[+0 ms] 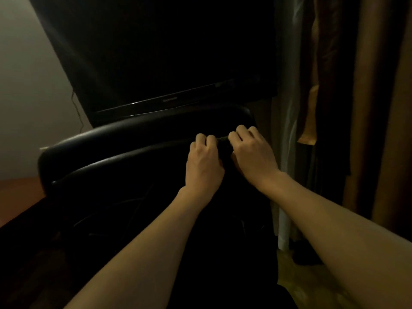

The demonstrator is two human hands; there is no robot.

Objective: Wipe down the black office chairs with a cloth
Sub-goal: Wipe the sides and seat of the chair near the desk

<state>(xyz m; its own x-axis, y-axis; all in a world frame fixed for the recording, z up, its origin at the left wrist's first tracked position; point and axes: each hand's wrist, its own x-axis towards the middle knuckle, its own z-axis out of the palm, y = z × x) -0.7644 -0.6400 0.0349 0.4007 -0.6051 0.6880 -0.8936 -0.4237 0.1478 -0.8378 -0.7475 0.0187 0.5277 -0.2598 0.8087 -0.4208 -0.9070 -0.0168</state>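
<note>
A black office chair [107, 152] fills the middle of the dim view, its padded backrest top running from left to right. Both hands are over the right part of the backrest. My left hand [204, 161] and my right hand [252, 152] have curled fingers and pinch a dark cloth [223, 141] stretched between them. The cloth is almost as dark as the chair, and only a small strip of it shows between the fingers. The chair's seat and lower parts are lost in shadow.
A large dark television [160, 63] stands right behind the chair. A pale wall [29, 85] with a hanging cable is at left. Curtains [334, 108] hang close at right, over a wooden floor [301, 277]. A reddish table edge [17, 197] is at far left.
</note>
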